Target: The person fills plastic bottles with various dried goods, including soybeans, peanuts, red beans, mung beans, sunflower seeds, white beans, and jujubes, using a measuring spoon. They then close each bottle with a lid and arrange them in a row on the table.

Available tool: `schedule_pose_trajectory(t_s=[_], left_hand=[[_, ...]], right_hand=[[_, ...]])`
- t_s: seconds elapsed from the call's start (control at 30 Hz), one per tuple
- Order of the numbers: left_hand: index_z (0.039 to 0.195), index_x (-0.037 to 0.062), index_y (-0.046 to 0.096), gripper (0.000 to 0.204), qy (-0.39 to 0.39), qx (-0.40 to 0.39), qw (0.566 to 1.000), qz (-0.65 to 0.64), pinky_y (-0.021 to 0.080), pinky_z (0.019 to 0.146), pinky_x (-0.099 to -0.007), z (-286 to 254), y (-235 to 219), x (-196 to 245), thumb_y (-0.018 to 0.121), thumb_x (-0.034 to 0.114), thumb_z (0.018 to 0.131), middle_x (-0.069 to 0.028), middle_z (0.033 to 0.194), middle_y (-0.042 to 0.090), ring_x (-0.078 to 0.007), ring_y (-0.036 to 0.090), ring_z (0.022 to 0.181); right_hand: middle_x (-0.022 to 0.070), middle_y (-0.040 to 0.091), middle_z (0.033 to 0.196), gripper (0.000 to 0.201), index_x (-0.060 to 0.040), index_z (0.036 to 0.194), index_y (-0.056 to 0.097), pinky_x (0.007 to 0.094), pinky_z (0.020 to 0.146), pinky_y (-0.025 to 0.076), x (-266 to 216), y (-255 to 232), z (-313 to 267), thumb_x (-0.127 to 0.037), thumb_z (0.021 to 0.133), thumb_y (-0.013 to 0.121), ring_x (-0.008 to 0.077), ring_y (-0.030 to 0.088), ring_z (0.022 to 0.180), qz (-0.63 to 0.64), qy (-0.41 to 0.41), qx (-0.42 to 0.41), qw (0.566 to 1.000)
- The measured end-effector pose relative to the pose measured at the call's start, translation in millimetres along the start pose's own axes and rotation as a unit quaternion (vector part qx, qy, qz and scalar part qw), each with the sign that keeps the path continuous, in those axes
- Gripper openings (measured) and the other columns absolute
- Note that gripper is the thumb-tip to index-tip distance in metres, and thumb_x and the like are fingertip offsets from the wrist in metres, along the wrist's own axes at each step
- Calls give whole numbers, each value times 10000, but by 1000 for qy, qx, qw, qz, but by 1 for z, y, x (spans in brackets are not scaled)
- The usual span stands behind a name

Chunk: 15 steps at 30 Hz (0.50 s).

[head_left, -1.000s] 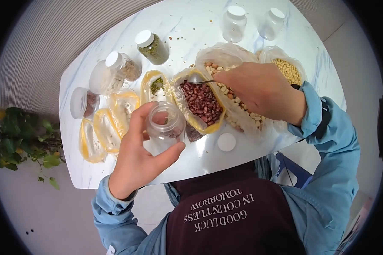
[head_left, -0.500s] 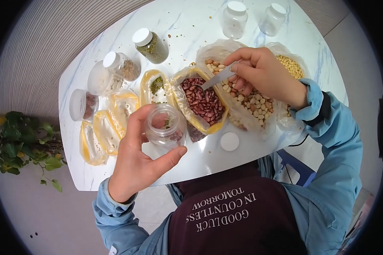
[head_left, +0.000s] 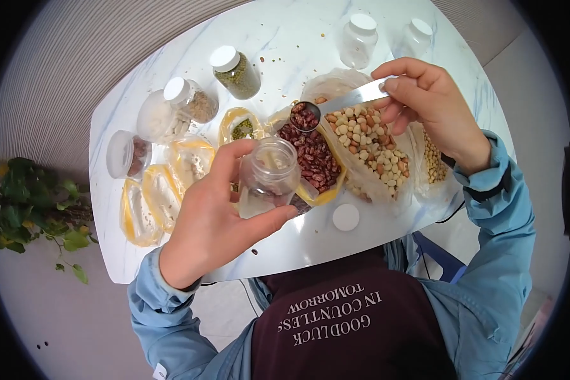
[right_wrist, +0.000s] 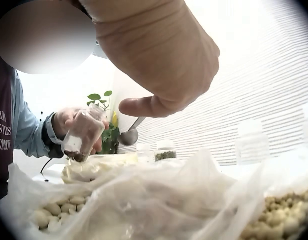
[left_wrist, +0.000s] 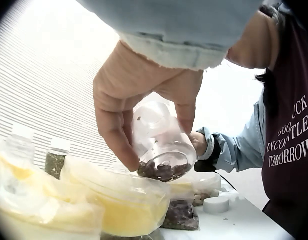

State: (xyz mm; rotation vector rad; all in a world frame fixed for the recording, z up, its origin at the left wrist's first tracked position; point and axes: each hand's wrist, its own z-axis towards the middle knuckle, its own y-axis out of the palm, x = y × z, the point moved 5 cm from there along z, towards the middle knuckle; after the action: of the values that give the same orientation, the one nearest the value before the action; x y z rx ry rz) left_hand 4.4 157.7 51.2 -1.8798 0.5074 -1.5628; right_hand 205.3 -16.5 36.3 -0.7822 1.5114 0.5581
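My left hand [head_left: 209, 221] grips a clear plastic jar [head_left: 267, 180] that has no lid on and leans with its mouth up. In the left wrist view a layer of dark red beans [left_wrist: 164, 171] lies at the bottom of the jar. My right hand [head_left: 434, 104] pinches a metal spoon [head_left: 354, 96] by its handle. Red speckled beans [head_left: 303, 116] heap the spoon's bowl, just above the far end of an open bag of red beans [head_left: 313, 161]. The spoon's underside [right_wrist: 128, 137] shows in the right wrist view.
A bag of pale and brown nuts [head_left: 367, 149] and a bag of yellow beans [head_left: 434, 161] stand right of the red beans. Filled jars, including one of green beans [head_left: 237, 76], are at the left. A white lid [head_left: 346, 217] lies near the front edge; two empty-looking jars [head_left: 360, 44] stand behind.
The spoon has come up out of the red beans with a load, and my right hand has moved up and right. My left hand has shifted the jar slightly right, toward the spoon.
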Motion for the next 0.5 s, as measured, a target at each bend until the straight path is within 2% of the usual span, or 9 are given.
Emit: schedule_pose_trajectory(t_s=[0.1,0.2,0.3,0.4,0.5], left_hand=[[1247,18,405,720,-6,7,1000,-17,470,607,-302,3,3,-2,810,254,701,-91,809,661,-190,626,687],[1249,16,404,725,0,6,999,-37,485,626,-317,5,6,-6,803,285,707,-112,825,664,-223,639,702],[1277,44,399,724,-70,-26,995,-67,511,740,-285,5,6,-3,819,185,704,-99,1047,641,-169,636,910],[1252,13,402,721,-17,2,998,-65,502,653,-347,4,7,-5,789,299,716,-133,833,655,-270,657,751],[1255,15,400,724,-37,-5,998,-46,501,663,-358,2,5,-4,785,305,715,-150,834,641,-287,653,760]], right_hand=[[101,664,842,234,12,1112,597,177,542,519,-22,1,-6,-120,936,519,80,640,654,-8,-41,0,999],[94,668,810,227,13,1111,598,177,545,519,-34,8,-12,-112,938,518,78,641,662,-9,-61,-7,998],[87,668,799,220,14,1110,597,179,551,522,-37,14,-16,-103,938,524,79,642,671,3,-68,-28,997],[80,667,799,213,20,1107,594,183,560,526,-36,19,-20,-96,940,530,83,643,683,6,-68,-33,997],[75,668,800,203,25,1103,591,182,564,527,-39,22,-23,-82,944,522,80,644,695,-18,-115,-34,993]])
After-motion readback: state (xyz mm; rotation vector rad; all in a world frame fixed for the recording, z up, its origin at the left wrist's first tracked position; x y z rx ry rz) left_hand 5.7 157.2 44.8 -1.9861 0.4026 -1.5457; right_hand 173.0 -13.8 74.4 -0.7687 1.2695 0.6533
